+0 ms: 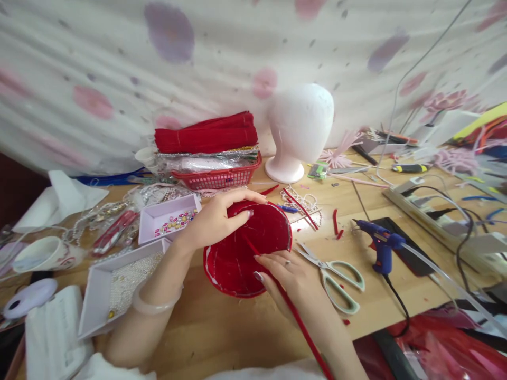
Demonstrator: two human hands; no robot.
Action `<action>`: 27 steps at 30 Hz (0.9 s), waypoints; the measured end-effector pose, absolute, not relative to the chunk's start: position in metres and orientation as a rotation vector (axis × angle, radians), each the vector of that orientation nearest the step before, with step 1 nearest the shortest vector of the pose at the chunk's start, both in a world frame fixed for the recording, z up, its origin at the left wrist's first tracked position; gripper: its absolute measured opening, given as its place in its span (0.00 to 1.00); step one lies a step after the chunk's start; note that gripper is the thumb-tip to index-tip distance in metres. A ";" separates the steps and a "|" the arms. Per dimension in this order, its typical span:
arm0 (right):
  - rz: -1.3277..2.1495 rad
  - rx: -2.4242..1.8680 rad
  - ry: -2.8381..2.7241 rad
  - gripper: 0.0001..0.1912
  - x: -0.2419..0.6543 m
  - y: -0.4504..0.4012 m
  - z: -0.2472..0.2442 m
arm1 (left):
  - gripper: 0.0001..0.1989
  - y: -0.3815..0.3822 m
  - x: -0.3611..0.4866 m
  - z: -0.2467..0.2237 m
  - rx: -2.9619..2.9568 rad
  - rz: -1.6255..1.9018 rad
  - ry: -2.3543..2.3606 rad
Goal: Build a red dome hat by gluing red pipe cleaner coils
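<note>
Red bowl-shaped form (237, 258), one, at the centre, hollow side facing the wearer; whether its underside meets the desk (222, 338) cannot be told. Left hand (222, 217): grip closed over the rim, thumb inside, apparently to steady it. Right hand (291, 277): grip pinching a red strip (304, 329), seemingly to direct its end into the hollow. Scissors (322, 264) and glue gun (382, 243): on the right, presumably for easy reach.

Containers:
- Red basket (222, 180): clear-wrapped packets, red bundle (206, 134) on top.
- Smaller lilac box (148, 219): coloured gems (176, 222).
- Larger pale box (95, 285): white beads (132, 279).
- Paper cup (59, 253), tipped: contents unclear.
</note>
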State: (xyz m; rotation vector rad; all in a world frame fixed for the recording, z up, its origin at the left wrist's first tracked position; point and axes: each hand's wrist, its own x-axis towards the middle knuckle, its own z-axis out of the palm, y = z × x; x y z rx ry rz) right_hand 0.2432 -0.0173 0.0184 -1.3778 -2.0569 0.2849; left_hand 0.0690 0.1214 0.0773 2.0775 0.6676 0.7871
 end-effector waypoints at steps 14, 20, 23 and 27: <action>0.269 -1.418 -2.051 0.13 0.228 -0.016 0.014 | 0.11 0.122 0.065 0.078 2.079 0.830 0.654; 0.332 -1.456 -2.043 0.12 0.224 -0.014 0.012 | 0.10 0.122 0.065 0.077 2.059 0.819 0.639; 0.347 -1.462 -2.055 0.13 0.221 -0.012 0.012 | 0.11 0.123 0.064 0.077 2.065 0.825 0.638; 0.405 -1.473 -2.090 0.13 0.219 -0.009 0.012 | 0.11 0.123 0.064 0.076 2.068 0.820 0.642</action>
